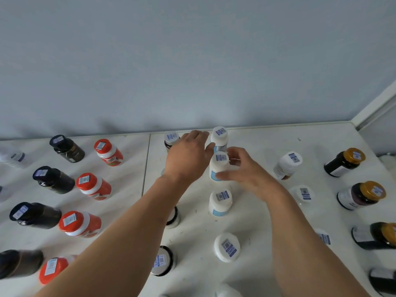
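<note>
On the bench (257,138), just short of the fingers, a white-capped bottle (220,202) stands. Beyond it the right hand (246,171) grips a blue-labelled white bottle (217,166), thumb and fingers (235,152) curled round its upright body. To its left the left hand (188,157) hovers, fingers straight and loosely spread. Past both, the far white bottle (219,137) stands beside the left thumb.

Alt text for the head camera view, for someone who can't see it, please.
A person's right hand grips a white bottle on a white table, while the left hand is open beside it. Rows of black bottles and red bottles stand to the left.
</note>
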Available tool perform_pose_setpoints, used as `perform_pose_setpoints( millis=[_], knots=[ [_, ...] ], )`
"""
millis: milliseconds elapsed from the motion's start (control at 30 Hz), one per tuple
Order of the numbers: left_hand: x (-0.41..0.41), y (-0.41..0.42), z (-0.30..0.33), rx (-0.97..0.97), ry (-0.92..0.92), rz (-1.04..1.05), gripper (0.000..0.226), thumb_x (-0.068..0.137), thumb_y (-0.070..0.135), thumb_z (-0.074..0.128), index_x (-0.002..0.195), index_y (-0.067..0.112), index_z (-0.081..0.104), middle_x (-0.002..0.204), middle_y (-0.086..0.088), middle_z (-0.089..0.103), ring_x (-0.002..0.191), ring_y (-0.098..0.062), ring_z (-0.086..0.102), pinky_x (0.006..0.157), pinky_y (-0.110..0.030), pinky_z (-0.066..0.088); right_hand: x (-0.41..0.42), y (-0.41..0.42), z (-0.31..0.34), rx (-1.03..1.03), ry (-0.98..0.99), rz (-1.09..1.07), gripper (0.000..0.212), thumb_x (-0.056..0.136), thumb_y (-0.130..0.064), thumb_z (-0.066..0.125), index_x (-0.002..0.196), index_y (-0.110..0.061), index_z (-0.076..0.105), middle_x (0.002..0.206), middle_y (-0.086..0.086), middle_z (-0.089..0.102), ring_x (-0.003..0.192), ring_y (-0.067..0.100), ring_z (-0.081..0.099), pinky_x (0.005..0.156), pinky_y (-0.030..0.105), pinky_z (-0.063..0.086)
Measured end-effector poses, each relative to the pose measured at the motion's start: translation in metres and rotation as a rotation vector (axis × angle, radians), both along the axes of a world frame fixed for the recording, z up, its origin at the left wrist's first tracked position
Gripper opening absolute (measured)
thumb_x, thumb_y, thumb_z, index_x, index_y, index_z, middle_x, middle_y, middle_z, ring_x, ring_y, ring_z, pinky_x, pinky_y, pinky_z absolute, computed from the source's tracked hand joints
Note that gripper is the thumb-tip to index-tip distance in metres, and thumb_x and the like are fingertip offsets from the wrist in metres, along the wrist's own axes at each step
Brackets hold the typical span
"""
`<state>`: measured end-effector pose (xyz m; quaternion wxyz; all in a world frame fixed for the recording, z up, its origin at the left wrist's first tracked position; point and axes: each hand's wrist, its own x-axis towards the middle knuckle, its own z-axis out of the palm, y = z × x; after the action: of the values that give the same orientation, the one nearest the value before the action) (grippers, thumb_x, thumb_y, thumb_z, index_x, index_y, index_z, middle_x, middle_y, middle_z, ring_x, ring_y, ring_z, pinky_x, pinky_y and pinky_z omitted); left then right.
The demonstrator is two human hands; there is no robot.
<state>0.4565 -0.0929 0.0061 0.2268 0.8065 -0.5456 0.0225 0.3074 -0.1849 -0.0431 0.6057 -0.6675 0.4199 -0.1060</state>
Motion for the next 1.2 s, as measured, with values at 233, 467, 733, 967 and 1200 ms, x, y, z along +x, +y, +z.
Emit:
perform_pose_setpoints(
  millis=[233, 467, 733, 967, 1200],
  knots=[
    [0.007, -0.012, 0.004, -0.002, 0.183, 0.063, 0.041, 0.1, 0.039, 0.05, 0.135, 0.019, 0.057, 0.132, 0.002, 0.061, 0.115, -0.021, 0.059, 0.089, -0.034, 0.047, 0.024, -0.049, 0.006, -0.066, -0.018, -0.115, 0.071, 0.081, -0.025, 0.08, 0.142, -0.026, 0.046, 0.138, -0.014, 0.049, 0.128, 0.005, 0.044, 0.102, 0.032, 0.036],
    [0.006, -0.02, 0.014, -0.011, 0.528, 0.134, 0.04, 0.097, 0.039, 0.056, 0.131, 0.018, 0.06, 0.122, 0.002, 0.067, 0.111, -0.014, 0.06, 0.092, -0.025, 0.044, 0.043, -0.057, -0.004, -0.12, 0.006, -0.044, 0.046, 0.08, -0.022, 0.078, 0.121, -0.029, 0.059, 0.124, -0.009, 0.064, 0.119, 0.013, 0.057, 0.097, 0.032, 0.044],
    [-0.004, -0.033, 0.044, -0.11, 1.103, 0.0, 0.029, 0.09, 0.042, 0.067, 0.102, 0.015, 0.07, 0.093, 0.003, 0.073, 0.084, -0.016, 0.067, 0.079, -0.029, 0.053, 0.018, -0.015, 0.059, -0.344, -0.12, -0.203, 0.041, 0.078, -0.045, 0.08, 0.109, -0.031, 0.057, 0.103, -0.015, 0.064, 0.096, 0.0, 0.06, 0.08, 0.022, 0.047],
    [-0.005, -0.024, 0.053, -0.105, 1.395, -0.136, 0.037, 0.092, 0.03, 0.066, 0.112, -0.002, 0.067, 0.107, -0.018, 0.073, 0.095, -0.026, 0.07, 0.09, -0.034, 0.057, -0.014, 0.021, 0.067, -0.206, -0.217, -0.17, 0.024, 0.092, -0.036, 0.068, 0.115, -0.035, 0.062, 0.109, -0.018, 0.071, 0.103, -0.003, 0.065, 0.094, 0.03, 0.049],
    [-0.014, -0.015, 0.056, -0.147, 1.438, -0.15, 0.037, 0.091, 0.023, 0.067, 0.112, -0.007, 0.065, 0.108, -0.024, 0.071, 0.099, -0.034, 0.069, 0.097, -0.041, 0.054, -0.008, 0.037, 0.07, -0.295, -0.089, -0.246, 0.051, 0.078, -0.053, 0.075, 0.119, -0.034, 0.051, 0.11, -0.014, 0.061, 0.1, 0.003, 0.061, 0.085, 0.03, 0.049]
  ],
)
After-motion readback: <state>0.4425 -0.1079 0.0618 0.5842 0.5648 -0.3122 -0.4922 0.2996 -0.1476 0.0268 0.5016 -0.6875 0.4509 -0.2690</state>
